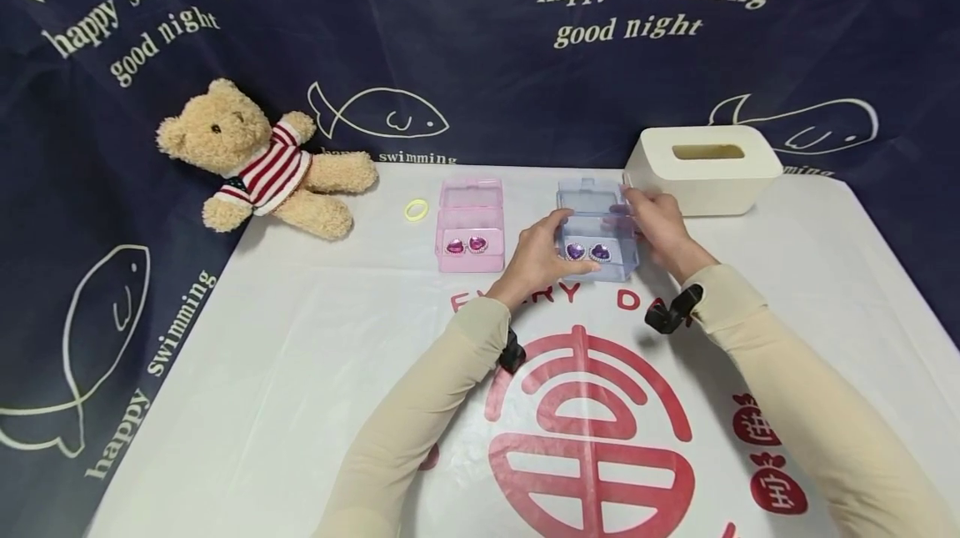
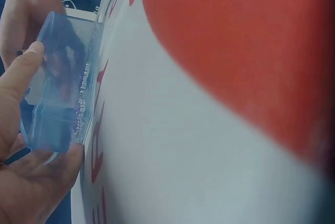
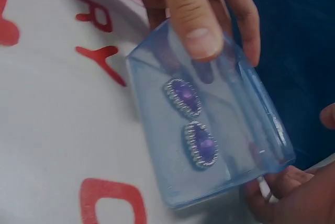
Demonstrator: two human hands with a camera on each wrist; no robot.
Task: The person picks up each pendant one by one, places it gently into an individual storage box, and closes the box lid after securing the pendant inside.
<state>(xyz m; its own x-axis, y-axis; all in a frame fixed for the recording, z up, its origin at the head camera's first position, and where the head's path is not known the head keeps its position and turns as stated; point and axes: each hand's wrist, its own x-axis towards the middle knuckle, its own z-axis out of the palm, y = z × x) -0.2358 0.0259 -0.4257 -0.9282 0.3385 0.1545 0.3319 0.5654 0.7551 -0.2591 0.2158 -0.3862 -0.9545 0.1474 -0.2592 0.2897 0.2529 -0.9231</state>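
A clear blue plastic box [image 1: 615,271] with its lid [image 1: 588,200] raised at the back holds two purple heart-shaped gems with beaded silvery rims [image 3: 201,144]. My left hand [image 1: 536,258] grips the box's left side, its thumb along the near edge and fingers over the far side. At the opposite side is my right hand [image 1: 660,225], its fingers on the box near the lid's hinge; some of them show through the clear plastic. To the left lies an open pink box [image 1: 471,263] with two pink gems [image 1: 477,245] inside.
A yellow ring [image 1: 416,210] lies left of the pink box. A teddy bear [image 1: 262,163] in a striped sweater leans on the dark curtain at the back left. Behind my right hand stands a white tissue box [image 1: 697,179]. A white cloth with red print [image 1: 300,371] covers the table.
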